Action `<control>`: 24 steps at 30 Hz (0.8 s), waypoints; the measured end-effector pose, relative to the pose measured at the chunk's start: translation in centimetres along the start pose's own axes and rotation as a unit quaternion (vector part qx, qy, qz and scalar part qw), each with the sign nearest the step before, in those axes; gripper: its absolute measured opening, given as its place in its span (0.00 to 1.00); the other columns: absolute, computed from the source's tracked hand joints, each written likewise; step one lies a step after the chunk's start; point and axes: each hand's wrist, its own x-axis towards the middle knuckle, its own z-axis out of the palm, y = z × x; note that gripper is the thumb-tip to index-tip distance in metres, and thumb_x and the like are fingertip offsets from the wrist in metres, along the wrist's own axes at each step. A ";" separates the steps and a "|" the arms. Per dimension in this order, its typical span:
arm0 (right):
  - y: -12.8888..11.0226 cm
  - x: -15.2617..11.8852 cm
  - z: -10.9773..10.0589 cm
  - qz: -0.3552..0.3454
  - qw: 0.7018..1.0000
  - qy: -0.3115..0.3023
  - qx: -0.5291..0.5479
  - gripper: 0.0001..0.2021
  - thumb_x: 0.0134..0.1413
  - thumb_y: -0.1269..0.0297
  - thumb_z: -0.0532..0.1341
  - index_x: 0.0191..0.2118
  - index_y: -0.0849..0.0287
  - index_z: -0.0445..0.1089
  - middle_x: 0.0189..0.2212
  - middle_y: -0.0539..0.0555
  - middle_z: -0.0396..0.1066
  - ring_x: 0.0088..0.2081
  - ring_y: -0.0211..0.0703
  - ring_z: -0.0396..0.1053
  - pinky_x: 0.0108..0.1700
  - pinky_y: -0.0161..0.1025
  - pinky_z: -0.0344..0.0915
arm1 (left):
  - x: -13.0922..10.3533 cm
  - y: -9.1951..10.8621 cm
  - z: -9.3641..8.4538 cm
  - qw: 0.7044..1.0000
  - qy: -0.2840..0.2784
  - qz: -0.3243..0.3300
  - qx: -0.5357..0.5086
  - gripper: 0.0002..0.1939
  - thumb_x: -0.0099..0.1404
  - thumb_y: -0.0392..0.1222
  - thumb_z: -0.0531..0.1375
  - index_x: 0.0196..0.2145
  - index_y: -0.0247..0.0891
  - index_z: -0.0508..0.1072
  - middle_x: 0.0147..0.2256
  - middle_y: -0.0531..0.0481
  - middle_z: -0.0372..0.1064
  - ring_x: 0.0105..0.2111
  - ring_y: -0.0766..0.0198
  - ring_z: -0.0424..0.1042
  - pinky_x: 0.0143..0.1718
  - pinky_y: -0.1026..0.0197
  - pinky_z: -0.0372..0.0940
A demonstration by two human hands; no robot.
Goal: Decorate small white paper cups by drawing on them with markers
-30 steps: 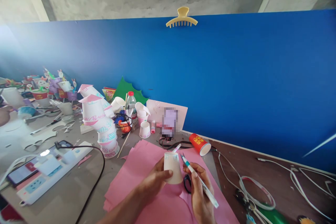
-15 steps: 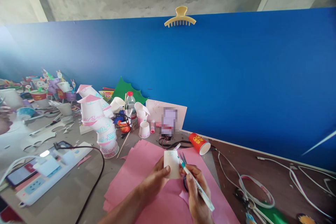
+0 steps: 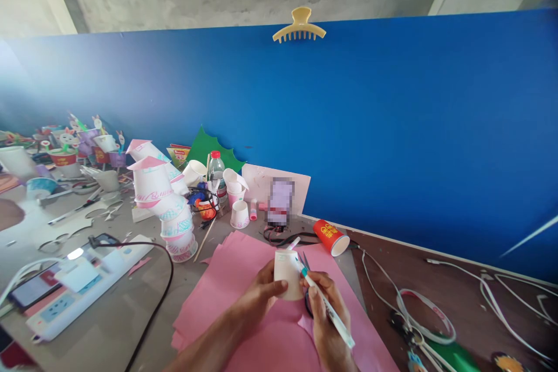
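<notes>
My left hand (image 3: 267, 286) is closed around the side of a white paper cup (image 3: 288, 279), its thumb pressed on the front. Faint teal marks show near the cup's upper edge. In my right hand (image 3: 328, 308) is a white marker pen (image 3: 330, 309) with a teal collar, gripped like a writing tool, its tip at the cup's upper right side. Under both hands lie stacked sheets of pink paper (image 3: 222, 285). Scissors (image 3: 307, 261) rest on the paper, partly hidden by my right hand. A marker cap (image 3: 293, 243) shows just behind the cup.
Left stands a leaning tower of decorated paper cups (image 3: 176, 215). A red paper cup (image 3: 331, 238) lies on its side behind the paper. A power strip (image 3: 56, 308) with a black cable (image 3: 168, 279) occupies the left; cords (image 3: 403, 302) sprawl right. Someone's hand (image 3: 9, 213) shows far left.
The cup has turned and tilted slightly in my left hand and shifted a little right. The marker stays in my right hand against it. The other person's hand at far left has moved.
</notes>
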 end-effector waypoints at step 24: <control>0.0 -0.1 0.2 -0.027 0.999 -0.031 -0.008 0.08 0.64 0.59 0.57 0.41 0.54 0.72 0.31 0.51 0.72 0.31 0.39 0.73 0.32 0.31 0.70 | -0.2 0.0 -0.2 0.999 0.028 -0.035 -0.002 0.32 0.46 0.44 0.73 0.49 0.37 0.72 0.40 0.44 0.74 0.43 0.52 0.71 0.42 0.57 0.61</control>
